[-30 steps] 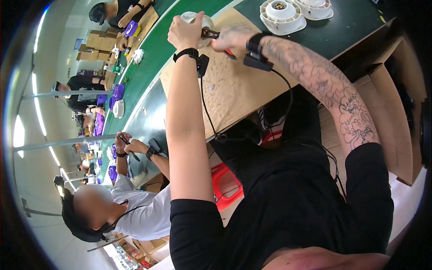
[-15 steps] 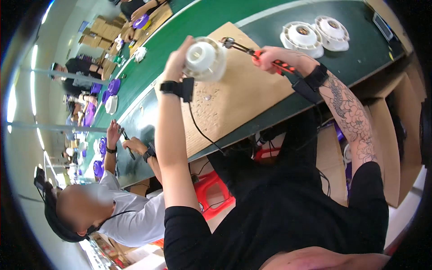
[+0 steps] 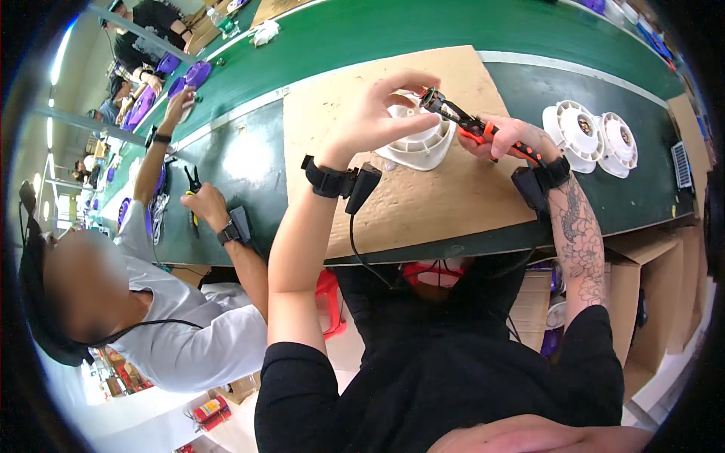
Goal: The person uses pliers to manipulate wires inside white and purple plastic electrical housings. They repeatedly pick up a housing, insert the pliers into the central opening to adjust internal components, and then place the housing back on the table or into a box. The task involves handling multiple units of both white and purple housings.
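Observation:
On the cardboard sheet (image 3: 325,204) rests a round white plastic housing (image 3: 424,148), wide base down, partly hidden behind my left hand (image 3: 370,119). That hand is open above it, fingers curved and apart, with thumb and index fingertip on either side of the pliers' head. My right hand (image 3: 507,140) grips a pair of pliers (image 3: 462,118) with red and black handles, the jaws pointing left over the housing. Whether the jaws hold anything is too small to tell. Two similar white housings (image 3: 577,137) (image 3: 619,145) with dark centres stand side by side to the right.
A co-worker (image 3: 174,294) sits at my left, one hand holding pliers (image 3: 193,185). The green table (image 3: 521,83) runs across, with purple parts (image 3: 198,74) at far left. A small panel device (image 3: 681,164) lies near the right end; cardboard boxes (image 3: 642,294) stand below it.
My left hand has let go of the white housing, which was held up and now sits on the cardboard. The pliers have come left, over it. The view has turned.

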A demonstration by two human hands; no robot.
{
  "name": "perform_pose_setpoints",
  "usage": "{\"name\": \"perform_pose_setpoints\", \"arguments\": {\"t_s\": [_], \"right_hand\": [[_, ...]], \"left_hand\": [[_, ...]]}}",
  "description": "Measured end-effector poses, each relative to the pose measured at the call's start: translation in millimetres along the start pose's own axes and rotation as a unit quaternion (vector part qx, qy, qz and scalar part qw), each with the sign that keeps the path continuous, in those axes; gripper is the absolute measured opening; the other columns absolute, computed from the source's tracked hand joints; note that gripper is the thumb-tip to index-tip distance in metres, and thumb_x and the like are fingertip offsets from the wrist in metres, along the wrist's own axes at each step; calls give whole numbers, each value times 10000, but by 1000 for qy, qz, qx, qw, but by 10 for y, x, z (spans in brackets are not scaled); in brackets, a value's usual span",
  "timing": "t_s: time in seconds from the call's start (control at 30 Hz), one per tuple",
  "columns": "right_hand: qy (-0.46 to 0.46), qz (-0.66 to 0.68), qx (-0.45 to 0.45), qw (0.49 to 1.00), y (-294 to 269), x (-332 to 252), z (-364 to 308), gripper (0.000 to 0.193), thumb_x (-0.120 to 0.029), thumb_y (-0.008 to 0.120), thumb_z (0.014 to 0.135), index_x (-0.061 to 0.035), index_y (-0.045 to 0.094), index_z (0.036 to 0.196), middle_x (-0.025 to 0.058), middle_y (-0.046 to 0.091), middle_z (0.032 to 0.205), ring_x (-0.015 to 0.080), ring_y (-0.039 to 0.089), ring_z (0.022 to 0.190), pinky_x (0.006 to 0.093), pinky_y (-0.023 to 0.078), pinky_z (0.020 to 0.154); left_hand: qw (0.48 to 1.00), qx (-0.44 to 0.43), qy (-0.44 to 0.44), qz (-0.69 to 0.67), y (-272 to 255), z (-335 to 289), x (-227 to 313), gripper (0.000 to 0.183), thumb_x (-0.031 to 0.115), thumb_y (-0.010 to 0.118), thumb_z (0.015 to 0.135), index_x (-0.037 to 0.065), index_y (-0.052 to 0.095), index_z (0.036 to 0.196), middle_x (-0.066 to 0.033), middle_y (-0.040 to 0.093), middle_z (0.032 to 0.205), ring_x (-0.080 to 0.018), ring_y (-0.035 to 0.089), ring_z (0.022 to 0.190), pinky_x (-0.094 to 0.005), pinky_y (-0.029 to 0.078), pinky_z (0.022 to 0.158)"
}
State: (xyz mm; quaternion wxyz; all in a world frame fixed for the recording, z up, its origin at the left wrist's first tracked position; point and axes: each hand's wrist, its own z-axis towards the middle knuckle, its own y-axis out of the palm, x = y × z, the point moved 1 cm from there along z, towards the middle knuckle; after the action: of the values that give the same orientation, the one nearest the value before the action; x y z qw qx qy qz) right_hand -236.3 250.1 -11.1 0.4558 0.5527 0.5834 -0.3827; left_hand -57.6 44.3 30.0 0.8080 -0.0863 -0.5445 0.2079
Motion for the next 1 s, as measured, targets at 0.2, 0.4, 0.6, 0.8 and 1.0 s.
{"name": "perform_pose_setpoints", "arguments": {"t_s": [0.2,0.4,0.6,0.8,1.0], "right_hand": [[-72,77,-27,994,8,-7,-36,445,-334,691,626,-59,539,942,-30,476,753,103,417,675,259,330,643],[-136,309,-98,936,-159,271,272,459,-382,688,673,-37,521,927,-22,470,711,99,398,638,258,298,631],[-92,387,-117,910,-279,384,422,489,-457,629,658,-68,501,924,-10,421,694,159,368,622,316,309,659],[-62,417,-68,905,-435,555,215,497,-425,664,636,-61,498,930,-3,439,712,152,389,637,312,299,664],[-69,435,-150,885,-330,457,348,536,-396,701,640,-31,527,993,14,483,761,148,411,676,313,316,705]], "left_hand": [[994,-8,-80,70,-448,117,-34,341,33,798,872,-22,691,1192,-82,736,1070,-115,692,959,-253,591,858],[875,-5,-205,439,-1457,380,-1211,428,351,847,759,8,775,1004,-126,762,1003,-239,738,912,-390,573,822],[908,124,-351,194,-1915,1059,-2360,457,187,897,723,-89,745,1054,-129,776,969,-162,757,831,-278,605,780],[848,126,-405,318,-1753,2272,-3383,473,170,896,731,-72,722,1098,-97,764,911,-174,736,786,-317,593,744],[852,335,-291,279,-2587,2323,-3740,956,234,900,699,-159,446,1442,-255,676,1281,-309,673,1178,-372,526,1005]]}}
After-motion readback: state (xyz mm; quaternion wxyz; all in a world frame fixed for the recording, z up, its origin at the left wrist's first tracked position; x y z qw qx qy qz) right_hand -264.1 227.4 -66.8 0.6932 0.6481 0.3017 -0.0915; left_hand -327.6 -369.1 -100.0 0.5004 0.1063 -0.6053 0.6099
